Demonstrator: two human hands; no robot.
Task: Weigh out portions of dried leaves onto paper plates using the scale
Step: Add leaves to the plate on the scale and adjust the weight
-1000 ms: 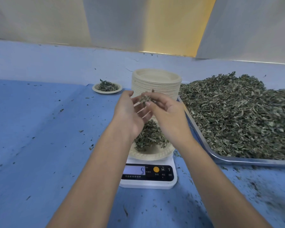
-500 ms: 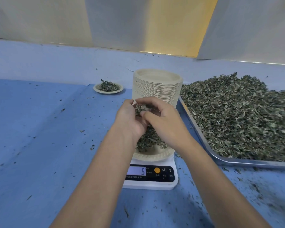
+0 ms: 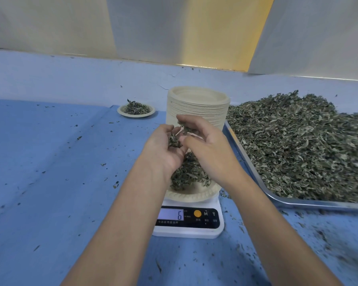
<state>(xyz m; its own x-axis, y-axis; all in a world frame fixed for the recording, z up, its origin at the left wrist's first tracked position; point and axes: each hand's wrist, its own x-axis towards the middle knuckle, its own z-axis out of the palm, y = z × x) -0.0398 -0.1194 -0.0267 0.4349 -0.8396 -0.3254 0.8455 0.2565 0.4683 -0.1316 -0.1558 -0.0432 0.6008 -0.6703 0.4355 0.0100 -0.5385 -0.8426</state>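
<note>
1. Left hand (image 3: 163, 149), centre of frame, above the scale: cupped, fingers curled round a clump of leaves (image 3: 174, 141) in the palm.
2. Right hand (image 3: 209, 149), just right of it and touching at the fingertips: thumb and fingers pinching a pinch of leaves (image 3: 184, 127) over the left palm.
3. Paper plate (image 3: 192, 195) sits on the scale (image 3: 188, 228), lower centre; a leaf pile (image 3: 186, 174) lies on it, partly hidden by both wrists.
4. The scale display (image 3: 171, 215) reads 6.
5. Stack of paper plates (image 3: 198, 106) stands behind the hands, upper centre, just beside the tray.
6. Metal tray (image 3: 298, 204) at right holds a big heap of dried leaves (image 3: 298, 145).
7. Filled plate (image 3: 136, 110) left of the stack, well apart from the scale.
8. Blue table cover (image 3: 50, 172), with leaf crumbs scattered over it, thickest at lower right.
</note>
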